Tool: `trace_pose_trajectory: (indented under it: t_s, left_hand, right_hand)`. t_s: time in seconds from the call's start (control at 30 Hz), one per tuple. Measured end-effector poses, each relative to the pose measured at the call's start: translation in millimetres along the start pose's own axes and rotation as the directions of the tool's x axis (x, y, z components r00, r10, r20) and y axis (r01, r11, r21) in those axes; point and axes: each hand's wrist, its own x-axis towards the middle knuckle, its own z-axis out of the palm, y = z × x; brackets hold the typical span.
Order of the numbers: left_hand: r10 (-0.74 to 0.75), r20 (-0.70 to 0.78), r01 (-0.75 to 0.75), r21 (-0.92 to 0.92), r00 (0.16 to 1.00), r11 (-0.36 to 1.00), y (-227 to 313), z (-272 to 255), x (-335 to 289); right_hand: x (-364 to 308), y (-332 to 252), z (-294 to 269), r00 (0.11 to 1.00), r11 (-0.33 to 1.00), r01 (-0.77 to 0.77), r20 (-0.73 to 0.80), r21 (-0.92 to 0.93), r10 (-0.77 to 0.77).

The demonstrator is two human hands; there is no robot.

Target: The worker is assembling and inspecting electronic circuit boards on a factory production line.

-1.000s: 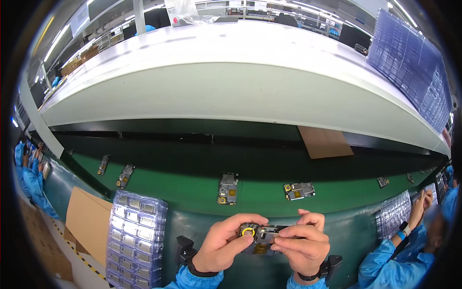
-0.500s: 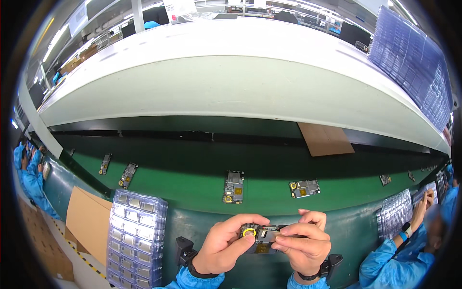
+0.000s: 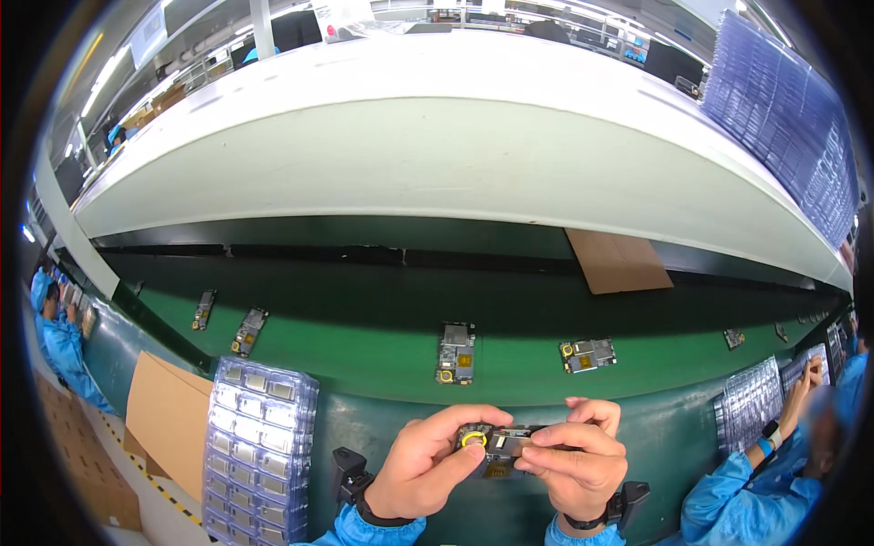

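Observation:
Between my two hands, above the near green bench edge, is a dark circuit board (image 3: 503, 466) with a yellow ring at its left end and a flat grey metal cover near its middle. My left hand (image 3: 426, 466) pinches the board's left end, thumb beside the ring. On the right side, the fingers of my right hand (image 3: 575, 455) are closed at the board's edge and grey cover; whether they grip the board or a separate part cannot be made out. Further off on the green belt lie a circuit board (image 3: 455, 352) and another circuit board (image 3: 587, 355), each with a yellow ring.
A clear plastic tray (image 3: 259, 446) of small metal parts stands left of my hands, beside cardboard (image 3: 167, 419). More boards lie at the belt's left. A pale shelf (image 3: 455, 164) spans above, bearing stacked clear trays (image 3: 783, 127). At right a co-worker's blue sleeve (image 3: 742, 496) reaches toward trays.
The boards on the green belt have shifted slightly to the right. My hands keep nearly the same grip and place.

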Motion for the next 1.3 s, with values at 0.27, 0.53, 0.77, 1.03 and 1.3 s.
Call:
trace_pose_trajectory:
  t_s: [0.27, 0.53, 0.77, 1.03, 1.3]
  left_hand:
    - [0.097, 0.002, -0.096, 0.137, 0.995, 0.986, -7, 2, 0]
    - [0.14, -0.062, -0.129, 0.161, 0.988, 0.979, -12, 7, 1]
    - [0.081, -0.108, -0.059, 0.197, 0.991, 0.979, -6, 9, -2]
    - [0.197, -0.118, -0.163, 0.249, 0.973, 0.955, -12, 11, 0]
    - [0.251, -0.091, -0.207, 0.339, 0.964, 0.918, -15, 12, 0]
  right_hand:
    - [-1, -8, -1, 1.0, 0.999, -0.008, -0.019, -0.031, 0.007]
    - [0, -10, -2, 1.0, 0.998, 0.016, -0.01, -0.06, -0.017]
    - [2, -10, -2, 1.0, 0.999, 0.018, 0.015, -0.046, -0.018]
    - [0, -6, 1, 1.0, 1.0, 0.013, 0.0, -0.013, -0.013]
    - [2, -12, 0, 0.995, 0.989, 0.08, -0.062, 0.127, -0.072]
